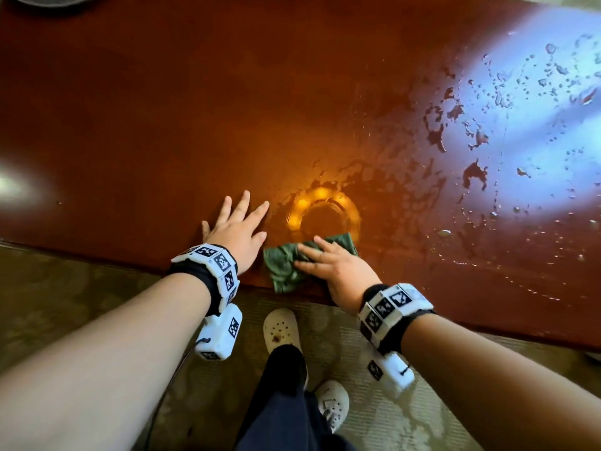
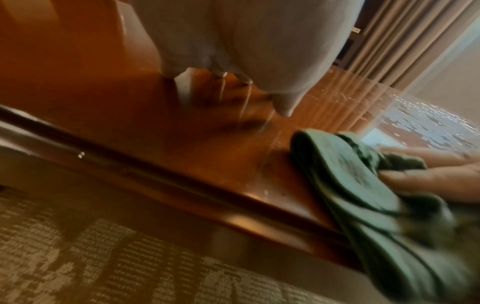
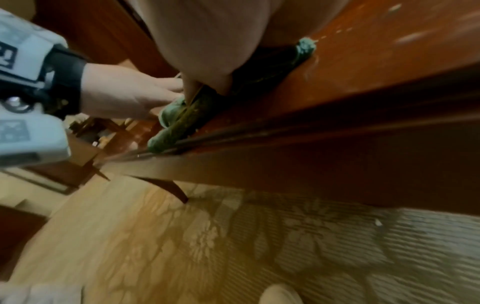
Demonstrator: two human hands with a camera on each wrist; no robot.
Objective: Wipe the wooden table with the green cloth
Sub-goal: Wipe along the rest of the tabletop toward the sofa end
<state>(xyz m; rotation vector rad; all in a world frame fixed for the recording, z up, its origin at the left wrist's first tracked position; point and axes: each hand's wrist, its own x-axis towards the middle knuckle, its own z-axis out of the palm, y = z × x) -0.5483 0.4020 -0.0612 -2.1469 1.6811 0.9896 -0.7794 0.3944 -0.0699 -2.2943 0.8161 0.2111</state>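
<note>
A crumpled green cloth [image 1: 286, 263] [image 2: 363, 185] [image 3: 179, 121] lies on the polished wooden table [image 1: 195, 125] at its near edge, one corner hanging over. My right hand [image 1: 328, 262] presses flat on the cloth with straight fingers [image 2: 428, 174]. My left hand [image 1: 239, 222] [image 2: 246, 51] rests flat on the bare wood just left of the cloth, fingers spread. Water drops and smears [image 1: 487, 131] cover the table's right part, with a wet patch around a bright lamp reflection [image 1: 322, 216] just beyond the cloth.
A dark round object [image 1: 48, 1] sits at the table's far left corner. A patterned carpet [image 1: 81, 288] lies below the table's near edge [image 1: 455, 304], where my feet in white clogs [image 1: 281, 327] stand. Curtains [image 2: 389, 41] hang beyond the table's right end.
</note>
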